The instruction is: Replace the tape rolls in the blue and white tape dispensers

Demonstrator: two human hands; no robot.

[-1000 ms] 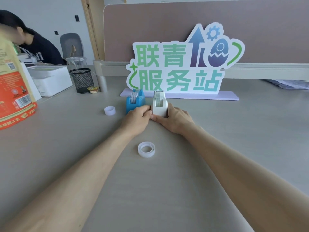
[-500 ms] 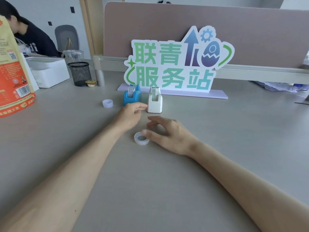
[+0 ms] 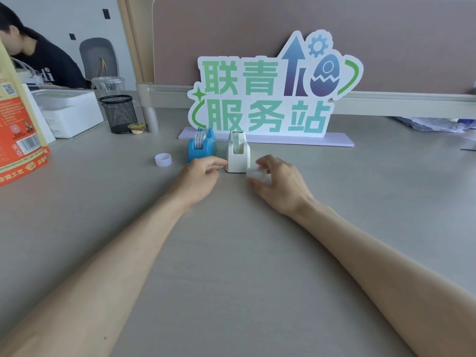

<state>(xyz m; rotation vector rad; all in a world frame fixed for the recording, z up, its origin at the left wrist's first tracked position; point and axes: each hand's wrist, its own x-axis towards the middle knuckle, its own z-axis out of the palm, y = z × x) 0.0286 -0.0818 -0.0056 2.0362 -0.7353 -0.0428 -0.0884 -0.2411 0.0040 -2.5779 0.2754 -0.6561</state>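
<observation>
The blue tape dispenser (image 3: 201,148) and the white tape dispenser (image 3: 238,154) stand side by side on the grey desk, each with a roll in it. My left hand (image 3: 198,179) rests in front of them, fingertips touching the white dispenser's lower left edge. My right hand (image 3: 279,184) is just right of the white dispenser, its fingers closed around a translucent tape roll (image 3: 255,174), which looks blurred. A second loose tape roll (image 3: 163,159) lies to the left of the blue dispenser.
A standing sign (image 3: 268,99) on a lilac base is behind the dispensers. At the left are a black mesh pen cup (image 3: 119,113), a white box (image 3: 69,112) and an orange bag (image 3: 19,130). A person sits at the far left. Papers (image 3: 435,123) lie far right.
My right hand left the white dispenser, reached back to the loose roll near me, took hold of it and carried it up beside the white dispenser. My left hand stayed in place.
</observation>
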